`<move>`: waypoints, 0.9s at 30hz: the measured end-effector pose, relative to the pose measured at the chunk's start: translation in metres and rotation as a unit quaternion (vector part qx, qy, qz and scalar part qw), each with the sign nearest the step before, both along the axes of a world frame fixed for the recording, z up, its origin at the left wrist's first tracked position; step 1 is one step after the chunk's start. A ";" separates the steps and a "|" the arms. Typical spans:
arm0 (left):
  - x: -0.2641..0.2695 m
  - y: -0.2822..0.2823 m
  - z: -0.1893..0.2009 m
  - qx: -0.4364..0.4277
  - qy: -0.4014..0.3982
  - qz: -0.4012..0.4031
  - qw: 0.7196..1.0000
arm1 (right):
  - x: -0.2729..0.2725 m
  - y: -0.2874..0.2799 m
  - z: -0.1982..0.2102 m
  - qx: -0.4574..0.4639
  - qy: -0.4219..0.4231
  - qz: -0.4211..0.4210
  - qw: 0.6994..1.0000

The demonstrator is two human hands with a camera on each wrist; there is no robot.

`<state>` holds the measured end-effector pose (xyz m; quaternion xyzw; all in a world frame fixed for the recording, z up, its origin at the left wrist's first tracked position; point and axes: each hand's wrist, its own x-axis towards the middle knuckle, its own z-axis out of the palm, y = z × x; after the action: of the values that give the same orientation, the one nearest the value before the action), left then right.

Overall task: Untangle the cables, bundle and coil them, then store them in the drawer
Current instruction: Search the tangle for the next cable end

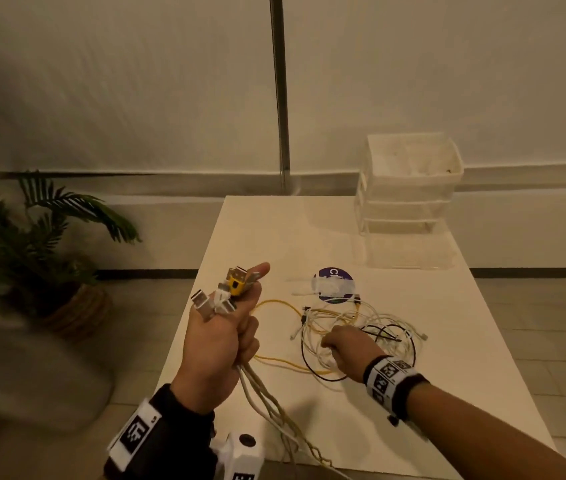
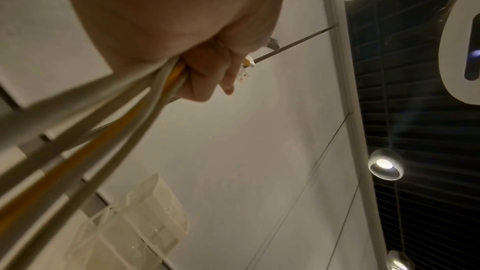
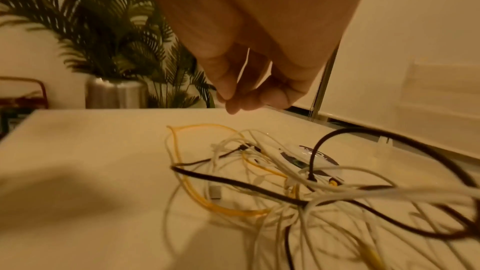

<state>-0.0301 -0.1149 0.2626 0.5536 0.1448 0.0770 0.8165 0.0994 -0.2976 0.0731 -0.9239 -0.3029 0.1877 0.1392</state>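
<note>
My left hand (image 1: 220, 337) is raised over the table's left edge and grips a bundle of white and yellow cables (image 1: 267, 403). Their USB plugs (image 1: 226, 292) stick up out of the fist. The left wrist view shows the same hand (image 2: 202, 69) closed round the strands (image 2: 103, 130). A loose tangle of white, yellow and black cables (image 1: 371, 327) lies on the table. My right hand (image 1: 347, 348) is on its near left side, fingers curled down. In the right wrist view that hand (image 3: 233, 98) has its fingertips together above the tangle (image 3: 285, 182); whether they pinch a strand is unclear.
A clear plastic drawer unit (image 1: 409, 188) stands at the far right of the white table (image 1: 267, 230). A purple round disc (image 1: 333, 284) lies beyond the tangle. A potted palm (image 1: 49, 237) stands on the floor to the left. A metal pole (image 1: 279, 98) rises behind the table.
</note>
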 end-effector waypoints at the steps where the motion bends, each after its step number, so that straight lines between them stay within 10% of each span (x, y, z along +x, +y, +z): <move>1: -0.001 0.000 0.000 0.000 0.004 0.012 1.000 | 0.011 0.006 -0.008 -0.016 -0.008 0.012 1.000; 19: -0.001 0.018 -0.004 0.020 0.043 0.007 0.999 | 0.068 0.062 -0.013 -0.240 -0.205 0.275 0.908; 24: 0.023 0.013 0.000 -0.006 0.025 -0.041 0.999 | 0.074 0.029 0.048 -0.138 0.080 0.065 0.985; 27: 0.038 0.005 0.003 -0.056 0.025 -0.067 0.996 | 0.068 -0.010 0.081 0.084 0.263 -0.090 0.957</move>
<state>0.0083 -0.1104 0.2653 0.5173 0.1317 -0.0003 0.8456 0.1672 -0.3073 0.1537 -0.8502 -0.1853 0.3851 0.3074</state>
